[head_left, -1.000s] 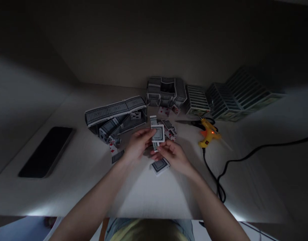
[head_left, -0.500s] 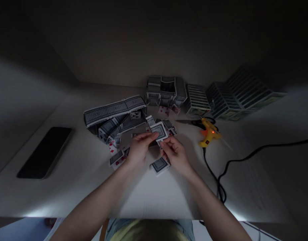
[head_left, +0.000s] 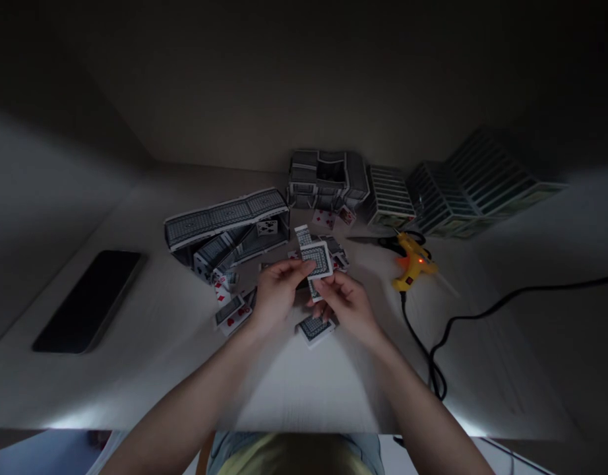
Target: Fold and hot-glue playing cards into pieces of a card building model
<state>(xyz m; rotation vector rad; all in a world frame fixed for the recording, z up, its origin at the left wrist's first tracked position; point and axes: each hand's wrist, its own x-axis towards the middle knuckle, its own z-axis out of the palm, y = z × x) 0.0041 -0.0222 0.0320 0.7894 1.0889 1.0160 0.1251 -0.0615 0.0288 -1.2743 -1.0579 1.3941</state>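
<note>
Held card: dark-patterned, white-edged playing card (head_left: 318, 257), raised over the pale wooden-looking table (head_left: 304, 392) between both hands, with a narrow patterned card strip (head_left: 303, 236) jutting beyond it; whether the two are joined, I cannot tell.
Why so: gripping from opposite sides probably keeps the thin pieces flat and aligned.
Glue gun: yellow, with an orange-red light (head_left: 409, 267), resting to the right, nozzle away from the person, perhaps to keep its tip off the hands.
Card stack: patterned-back playing cards (head_left: 314, 329), just below the right hand, likely for easy reach.
Left fingers: left hand (head_left: 275, 290), thumb pressed on the card's face, the other fingers curled beneath, no visible gap.
Right fingers: right hand (head_left: 346, 300), thumb and forefinger pinched on the strip's lower end; remaining fingers loosely bent.
</note>
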